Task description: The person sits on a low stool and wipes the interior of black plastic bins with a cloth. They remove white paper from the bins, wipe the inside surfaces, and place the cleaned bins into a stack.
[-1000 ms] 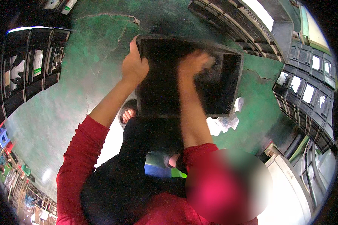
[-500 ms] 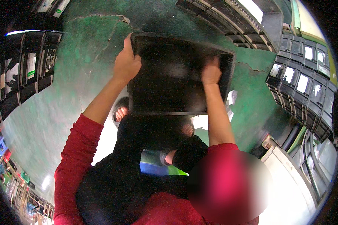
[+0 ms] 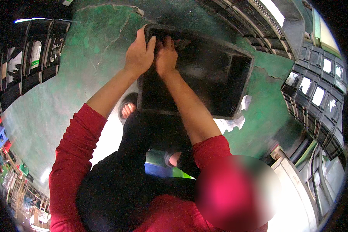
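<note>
Head view: the black bin [image 3: 205, 73] sits in the upper middle of the frame, open side facing you, and work inside it looks under way, though what is left can't be told. Your left hand [image 3: 140, 58] has its fingers closed on the upper-left rim; your right hand [image 3: 166, 58] reaches into that corner, fingers partly curled, any hold unclear.

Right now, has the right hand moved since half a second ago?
Yes, the right hand moved left across the black crate, away from the right-side floor crack, toward the left hand.
</note>
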`<state>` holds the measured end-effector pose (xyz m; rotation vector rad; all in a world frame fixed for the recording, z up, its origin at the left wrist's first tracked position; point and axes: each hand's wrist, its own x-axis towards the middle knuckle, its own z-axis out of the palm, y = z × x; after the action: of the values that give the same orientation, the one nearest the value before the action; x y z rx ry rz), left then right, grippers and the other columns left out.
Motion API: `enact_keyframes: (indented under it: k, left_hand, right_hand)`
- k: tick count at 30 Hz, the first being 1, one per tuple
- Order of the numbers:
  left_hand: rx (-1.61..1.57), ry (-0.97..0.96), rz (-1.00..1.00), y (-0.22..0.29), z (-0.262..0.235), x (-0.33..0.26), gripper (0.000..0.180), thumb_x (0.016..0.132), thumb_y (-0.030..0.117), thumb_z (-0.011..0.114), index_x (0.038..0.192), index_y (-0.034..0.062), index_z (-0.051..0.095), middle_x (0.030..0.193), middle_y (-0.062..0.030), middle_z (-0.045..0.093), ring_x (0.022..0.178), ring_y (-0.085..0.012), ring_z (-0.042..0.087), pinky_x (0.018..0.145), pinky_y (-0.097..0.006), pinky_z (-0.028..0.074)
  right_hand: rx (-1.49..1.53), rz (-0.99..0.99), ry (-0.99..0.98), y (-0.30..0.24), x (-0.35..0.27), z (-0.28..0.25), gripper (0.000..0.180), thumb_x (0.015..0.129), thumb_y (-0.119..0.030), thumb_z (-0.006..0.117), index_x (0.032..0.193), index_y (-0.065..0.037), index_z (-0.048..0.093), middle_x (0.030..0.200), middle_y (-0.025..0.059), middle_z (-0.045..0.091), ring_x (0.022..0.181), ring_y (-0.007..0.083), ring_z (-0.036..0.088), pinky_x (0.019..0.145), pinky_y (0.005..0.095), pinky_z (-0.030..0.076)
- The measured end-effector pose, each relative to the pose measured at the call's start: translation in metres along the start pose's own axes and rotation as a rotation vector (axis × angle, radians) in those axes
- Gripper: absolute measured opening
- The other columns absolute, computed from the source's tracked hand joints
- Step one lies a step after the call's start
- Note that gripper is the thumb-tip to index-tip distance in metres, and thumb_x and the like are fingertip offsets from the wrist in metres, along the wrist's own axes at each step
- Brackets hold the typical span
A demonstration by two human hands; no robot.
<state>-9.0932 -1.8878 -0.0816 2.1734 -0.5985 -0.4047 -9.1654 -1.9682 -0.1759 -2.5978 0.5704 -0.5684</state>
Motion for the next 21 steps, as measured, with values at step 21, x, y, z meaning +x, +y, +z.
enact_keyframes:
  k: [21]
  left_hand:
    - [0.276, 0.055, -0.034, 0.011, -0.001, 0.0, 0.044, 0.086, 0.023, 0.049, 0.127, 0.0121, 0.037, 0.107, -0.0218, 0.055, 0.089, -0.0454, 0.057, 0.078, -0.052, 0.047]
  right_hand:
    - [0.419, 0.194, -0.786, 0.002, -0.017, -0.076, 0.037, 0.081, -0.028, 0.057, 0.115, -0.012, 0.055, 0.132, 0.021, 0.043, 0.113, 0.038, 0.051, 0.094, 0.0453, 0.044]
